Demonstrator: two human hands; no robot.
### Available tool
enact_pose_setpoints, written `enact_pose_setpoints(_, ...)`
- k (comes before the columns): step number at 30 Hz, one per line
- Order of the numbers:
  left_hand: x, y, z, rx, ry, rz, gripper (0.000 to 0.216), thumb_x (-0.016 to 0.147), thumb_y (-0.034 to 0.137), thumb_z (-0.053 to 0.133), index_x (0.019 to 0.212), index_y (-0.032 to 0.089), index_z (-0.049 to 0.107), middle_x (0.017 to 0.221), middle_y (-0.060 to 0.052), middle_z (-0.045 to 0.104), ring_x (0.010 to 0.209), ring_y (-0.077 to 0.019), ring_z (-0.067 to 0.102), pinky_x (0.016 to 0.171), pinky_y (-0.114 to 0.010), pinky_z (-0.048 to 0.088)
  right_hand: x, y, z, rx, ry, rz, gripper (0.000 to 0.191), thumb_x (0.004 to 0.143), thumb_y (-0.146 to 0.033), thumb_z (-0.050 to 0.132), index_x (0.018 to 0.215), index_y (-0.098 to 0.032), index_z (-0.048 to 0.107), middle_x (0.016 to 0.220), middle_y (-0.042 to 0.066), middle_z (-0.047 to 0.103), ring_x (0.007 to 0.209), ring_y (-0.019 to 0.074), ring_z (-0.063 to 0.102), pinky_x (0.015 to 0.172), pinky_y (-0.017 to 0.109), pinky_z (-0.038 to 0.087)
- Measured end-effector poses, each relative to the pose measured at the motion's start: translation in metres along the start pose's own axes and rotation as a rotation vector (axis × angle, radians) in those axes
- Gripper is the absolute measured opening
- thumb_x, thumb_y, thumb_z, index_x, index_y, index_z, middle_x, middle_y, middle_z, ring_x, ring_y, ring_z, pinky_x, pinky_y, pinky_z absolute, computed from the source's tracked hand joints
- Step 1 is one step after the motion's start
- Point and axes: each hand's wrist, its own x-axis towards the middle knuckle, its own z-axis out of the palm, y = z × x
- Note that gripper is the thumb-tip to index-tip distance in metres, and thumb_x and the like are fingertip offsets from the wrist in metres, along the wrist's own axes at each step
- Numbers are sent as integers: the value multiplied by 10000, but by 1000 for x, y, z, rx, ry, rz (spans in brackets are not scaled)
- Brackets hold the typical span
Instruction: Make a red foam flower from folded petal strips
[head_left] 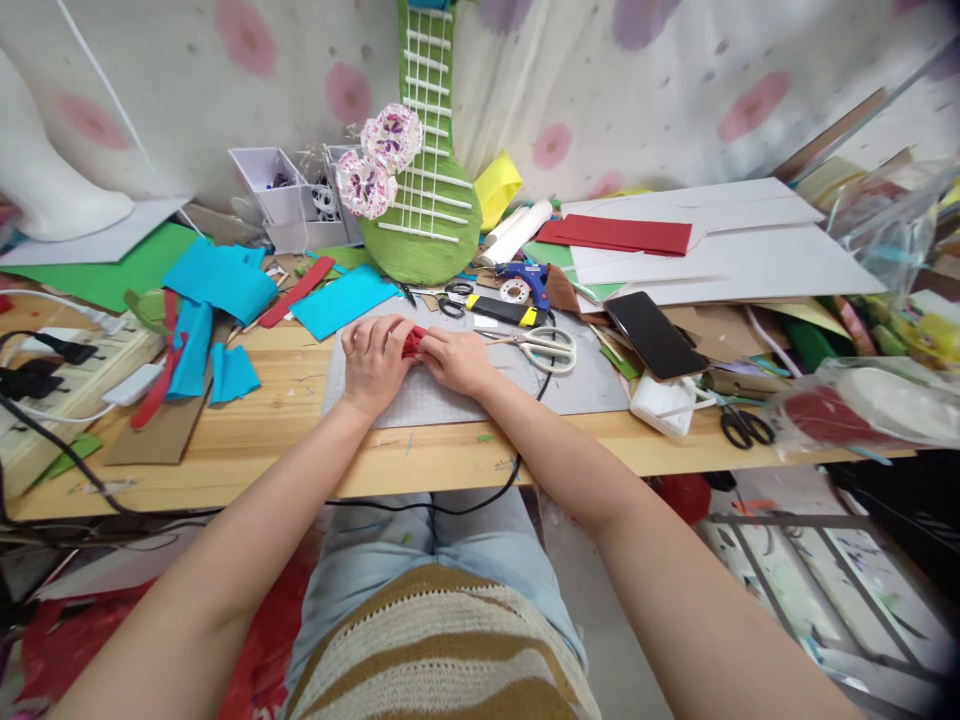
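Over the grey cutting mat [592,385], both of my hands close on one small red crinkled piece [413,341], perhaps paper; most of it is hidden by fingers. My left hand [377,362] curls round its left end. The fingertips of my right hand [455,360] pinch its right side. Just right of that hand lie white-handled scissors [551,350]. A black and yellow utility knife [504,309] rests behind them, with a blue glue gun [529,283] further back. Flat blue paper [343,302] lies behind my left hand.
A green guitar-shaped piece [424,230] with two crocheted-looking flowers stands at the back. A phone [654,335] and black-handled scissors [746,428] lie to the right. At left is a power strip [90,385] with cables; a black cord [517,470] crosses the table's front edge.
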Motion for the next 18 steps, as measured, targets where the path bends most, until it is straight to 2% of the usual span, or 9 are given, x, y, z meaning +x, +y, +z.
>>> enact_pose_setpoints(8,0,-1,0,-9,8,-11,395,778,391,616,1137,251,530,1193,-112,583,1126,-282,471,1021,-472,216,0,-3,-2,5,-35,8,255,943,-314,374,982,-189,593,990,52,624,764,134,563,595,258,307)
enact_pose_setpoints(14,2,-11,2,-24,-81,34,500,750,439,636,1173,204,515,1179,-131,581,1116,-296,469,979,-448,267,-3,-5,-10,-5,-51,17,333,961,-384,327,1024,-183,584,1026,68,605,803,143,559,599,256,321)
enact_pose_setpoints(18,2,-14,1,-15,-106,56,374,811,376,570,1134,188,545,1079,-119,631,1050,-278,505,937,-425,302,-4,-1,-17,-13,-41,26,308,965,-325,308,1087,-193,557,1050,64,595,800,152,557,571,253,314)
